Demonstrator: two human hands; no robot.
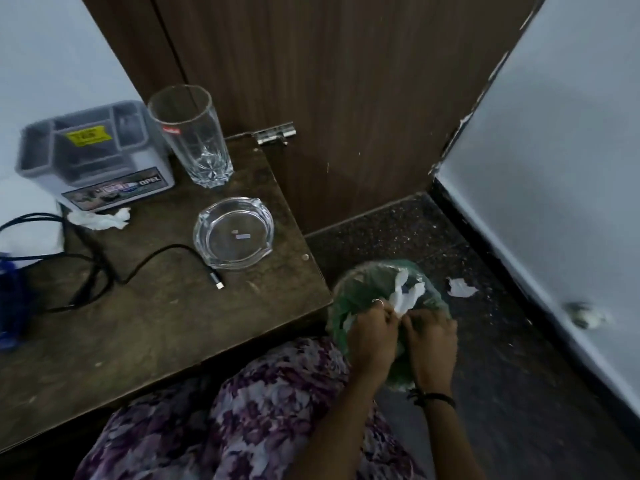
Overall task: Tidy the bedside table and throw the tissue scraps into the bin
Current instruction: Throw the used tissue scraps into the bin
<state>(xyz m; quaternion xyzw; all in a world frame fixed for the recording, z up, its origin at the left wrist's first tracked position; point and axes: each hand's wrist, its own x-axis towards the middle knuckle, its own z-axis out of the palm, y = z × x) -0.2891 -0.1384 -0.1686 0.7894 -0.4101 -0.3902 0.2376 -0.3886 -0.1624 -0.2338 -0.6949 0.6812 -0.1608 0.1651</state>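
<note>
Both hands, left hand [372, 336] and right hand [431, 337], pinch a tissue scrap [407, 296] in a narrow grip directly over the bin [349, 299]; best release it low inside the bin's liner so it cannot flutter out

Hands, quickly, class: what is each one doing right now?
Left hand: closed, pinching the white tissue over the bin.
Right hand: closed, pinching the same tissue.

table front [145, 344]: open | rear: glass [194, 140], organizer [93, 157] | middle: ashtray [233, 233], cable [145, 261]
</note>
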